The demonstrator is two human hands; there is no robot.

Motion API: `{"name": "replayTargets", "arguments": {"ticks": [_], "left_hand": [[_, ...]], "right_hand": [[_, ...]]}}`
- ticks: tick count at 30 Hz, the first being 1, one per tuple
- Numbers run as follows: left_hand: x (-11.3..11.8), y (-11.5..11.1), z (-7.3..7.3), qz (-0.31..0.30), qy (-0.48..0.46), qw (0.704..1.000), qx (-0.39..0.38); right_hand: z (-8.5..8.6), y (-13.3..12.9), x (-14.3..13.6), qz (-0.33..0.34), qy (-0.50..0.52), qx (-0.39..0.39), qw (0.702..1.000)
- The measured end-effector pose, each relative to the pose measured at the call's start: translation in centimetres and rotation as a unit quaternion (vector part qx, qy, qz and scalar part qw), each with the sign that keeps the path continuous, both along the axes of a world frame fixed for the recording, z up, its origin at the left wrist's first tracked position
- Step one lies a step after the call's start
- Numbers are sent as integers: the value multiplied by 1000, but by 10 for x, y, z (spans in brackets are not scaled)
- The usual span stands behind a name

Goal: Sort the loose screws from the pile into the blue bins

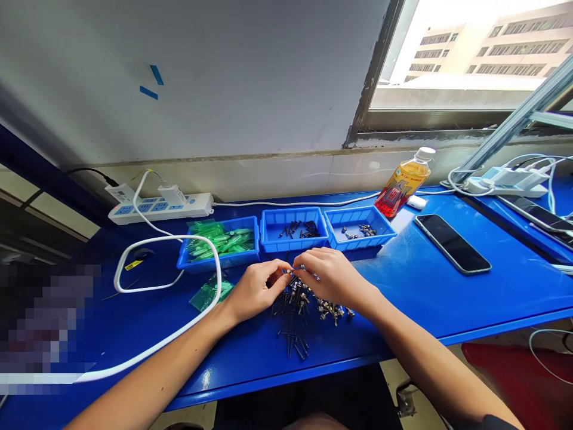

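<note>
My left hand (258,288) and my right hand (329,272) meet fingertip to fingertip over the table. Both are closed in a pinch on a small part between them, too small to name. Under and in front of my hands lies a pile of black screws (294,298), with loose ones nearer the table's front edge. Silvery metal fittings (331,312) lie to the right of the screws. Just behind my hands stand three blue bins: one with green packets (219,239), a middle bin (293,243) with black screws, and a right bin (358,243) with small metal pieces.
A white cable (168,340) loops over the left of the blue table from a power strip (192,206). One green packet (208,292) lies by the cable. A drink bottle (403,182) and a phone (452,243) are on the right. Another power strip (510,181) stands farther right.
</note>
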State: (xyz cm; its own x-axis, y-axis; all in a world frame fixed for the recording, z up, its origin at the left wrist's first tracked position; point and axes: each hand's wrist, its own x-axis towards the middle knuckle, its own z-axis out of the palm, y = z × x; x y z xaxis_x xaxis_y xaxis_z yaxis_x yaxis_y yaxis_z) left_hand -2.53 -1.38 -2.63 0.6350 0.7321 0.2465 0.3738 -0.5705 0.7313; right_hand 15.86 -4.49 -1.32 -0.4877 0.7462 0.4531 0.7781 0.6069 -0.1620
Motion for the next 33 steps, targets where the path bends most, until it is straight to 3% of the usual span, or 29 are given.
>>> {"name": "replayTargets", "arguments": {"ticks": [33], "left_hand": [[-1,7,-6,-9,9,999,-49]], "right_hand": [[-3,-1,-1,10,-42,-37,998]]}}
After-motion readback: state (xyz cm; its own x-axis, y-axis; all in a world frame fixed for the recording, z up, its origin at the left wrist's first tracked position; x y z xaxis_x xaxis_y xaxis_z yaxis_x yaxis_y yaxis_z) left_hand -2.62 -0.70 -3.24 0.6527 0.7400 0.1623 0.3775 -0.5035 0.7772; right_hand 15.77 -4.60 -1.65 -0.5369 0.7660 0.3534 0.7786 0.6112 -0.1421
